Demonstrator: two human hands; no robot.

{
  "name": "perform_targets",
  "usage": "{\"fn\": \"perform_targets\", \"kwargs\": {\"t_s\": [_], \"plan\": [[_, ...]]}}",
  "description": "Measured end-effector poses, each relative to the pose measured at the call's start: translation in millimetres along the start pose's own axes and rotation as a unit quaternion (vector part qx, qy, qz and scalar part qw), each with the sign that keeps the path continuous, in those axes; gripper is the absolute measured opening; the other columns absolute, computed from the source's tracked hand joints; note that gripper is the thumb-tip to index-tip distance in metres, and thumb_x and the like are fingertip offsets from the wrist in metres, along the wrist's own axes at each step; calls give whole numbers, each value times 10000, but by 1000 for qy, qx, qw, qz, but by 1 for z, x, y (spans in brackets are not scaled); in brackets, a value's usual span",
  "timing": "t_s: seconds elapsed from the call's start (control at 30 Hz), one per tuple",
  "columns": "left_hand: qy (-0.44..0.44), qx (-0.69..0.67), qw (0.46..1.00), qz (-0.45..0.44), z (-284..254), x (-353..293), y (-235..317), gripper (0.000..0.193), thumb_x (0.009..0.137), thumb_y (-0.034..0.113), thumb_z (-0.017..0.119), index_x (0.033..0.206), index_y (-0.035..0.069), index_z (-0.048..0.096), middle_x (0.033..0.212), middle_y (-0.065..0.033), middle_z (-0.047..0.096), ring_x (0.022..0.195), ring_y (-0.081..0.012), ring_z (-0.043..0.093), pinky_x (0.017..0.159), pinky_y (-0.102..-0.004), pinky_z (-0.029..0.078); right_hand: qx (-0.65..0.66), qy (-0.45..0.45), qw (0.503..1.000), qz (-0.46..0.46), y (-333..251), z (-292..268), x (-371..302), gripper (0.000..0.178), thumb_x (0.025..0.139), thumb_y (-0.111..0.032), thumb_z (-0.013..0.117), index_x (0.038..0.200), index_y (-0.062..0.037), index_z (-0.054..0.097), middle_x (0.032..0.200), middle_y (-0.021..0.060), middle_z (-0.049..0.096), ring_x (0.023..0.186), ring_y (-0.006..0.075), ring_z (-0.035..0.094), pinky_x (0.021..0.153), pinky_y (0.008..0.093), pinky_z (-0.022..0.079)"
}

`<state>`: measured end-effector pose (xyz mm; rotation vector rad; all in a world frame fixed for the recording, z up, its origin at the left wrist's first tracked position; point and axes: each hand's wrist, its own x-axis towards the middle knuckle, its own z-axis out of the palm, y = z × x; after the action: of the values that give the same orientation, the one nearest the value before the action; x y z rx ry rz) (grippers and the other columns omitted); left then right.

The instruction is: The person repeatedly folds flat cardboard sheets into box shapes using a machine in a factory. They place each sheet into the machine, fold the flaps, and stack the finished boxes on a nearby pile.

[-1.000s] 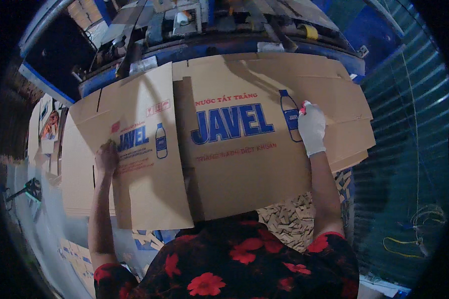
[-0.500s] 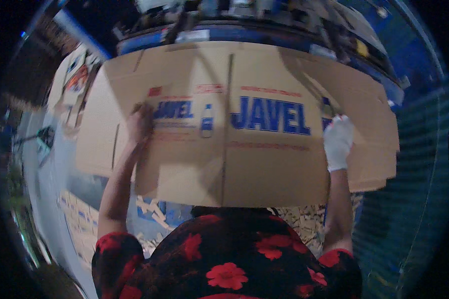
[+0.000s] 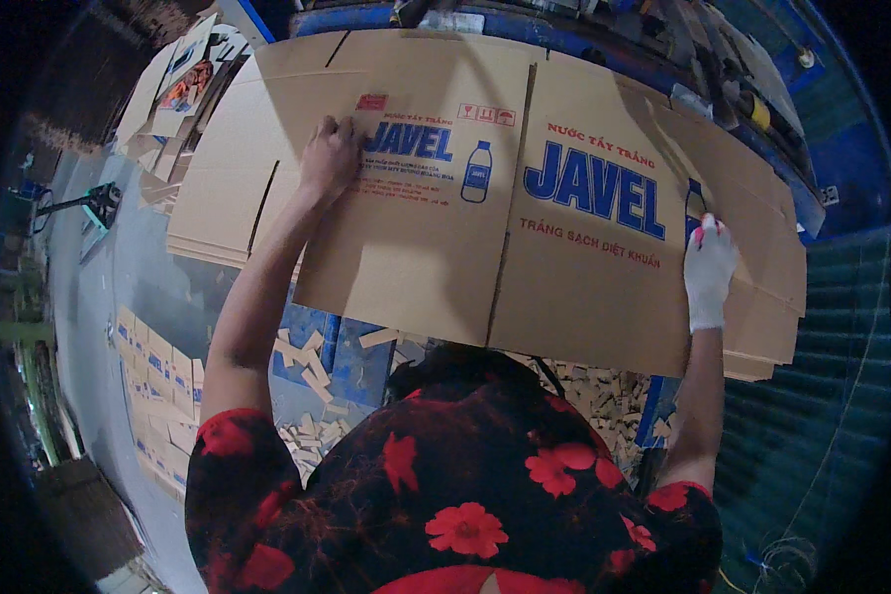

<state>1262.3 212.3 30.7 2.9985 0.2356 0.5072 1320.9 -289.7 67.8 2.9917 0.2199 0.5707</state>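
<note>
A: What do I see under the hands?

B: From my remote seat, the flattened cardboard box blank (image 3: 525, 198) fills the upper middle of the head view. It lies printed side up on a stack of like cardboard sheets (image 3: 762, 327), whose edges show below and to the right of it. A vertical crease runs down its middle, between two panels that each bear blue lettering and a small bottle picture.

A: And the left hand?

B: The bare left hand (image 3: 332, 158) rests on the left panel, near its upper left corner. Its fingers are curled and pressed down on the board; I cannot tell whether they hook an edge.

A: The right?

B: The right hand (image 3: 708, 267), in a white glove with reddish fingertips, sits at the right panel's edge. Its fingers are close together and laid on the board; whether they pinch the edge I cannot tell.

A: Surroundings?

B: Cardboard offcuts (image 3: 604, 391) litter the ground below the blank's near edge. More printed sheets (image 3: 158, 381) lie at lower left. A blue machine frame (image 3: 822, 158) runs behind the stack.
</note>
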Motion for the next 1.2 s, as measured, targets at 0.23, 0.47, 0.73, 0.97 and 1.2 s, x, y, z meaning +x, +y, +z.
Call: {"fn": "perform_targets", "kwargs": {"t_s": [0.23, 0.47, 0.73, 0.97, 1.2], "plan": [[-241, -114, 946, 184, -90, -123, 23, 986, 640, 681, 661, 1436, 182, 361, 1536, -149, 218, 1394, -475, 138, 1038, -676, 182, 157, -208, 934, -244, -9, -86, -115, 763, 585, -327, 823, 1249, -81, 540, 1312, 182, 471, 1251, 439, 404, 1066, 633, 233], [-148, -37, 961, 230, -75, -138, 32, 761, 729, 340, 722, 1411, 200, 414, 1471, -87, 376, 1361, -434, 280, 1037, -665, 200, 103, -192, 944, -246, -8, -85, -132, 629, 588, -367, 809, 1147, -148, 622, 1300, 120, 493, 1243, 413, 421, 1066, 630, 245], [-14, -128, 966, 223, -51, -63, 58, 591, 776, 83, 490, 1366, 130, 492, 1413, -87, 465, 1299, -397, 404, 1077, -525, 289, 56, -101, 946, -303, 11, -44, -61, 645, 697, -330, 739, 1265, -122, 517, 1296, 108, 499, 1253, 360, 419, 1065, 521, 316], [-15, -133, 966, 222, -17, 4, 57, 575, 813, 114, 473, 1387, 129, 457, 1427, -99, 445, 1318, -382, 383, 1104, -513, 263, 26, -69, 948, -309, 10, -6, 7, 581, 742, -275, 715, 1268, -127, 518, 1288, 105, 499, 1256, 313, 432, 1052, 472, 349], [2, -90, 966, 243, 54, 134, 53, 686, 752, 150, 659, 1397, 140, 427, 1429, -105, 432, 1303, -383, 392, 1092, -446, 328, 104, -54, 959, -256, 10, 56, 123, 561, 774, -230, 689, 1304, -159, 517, 1334, 71, 504, 1277, 329, 418, 1063, 438, 356]]}}
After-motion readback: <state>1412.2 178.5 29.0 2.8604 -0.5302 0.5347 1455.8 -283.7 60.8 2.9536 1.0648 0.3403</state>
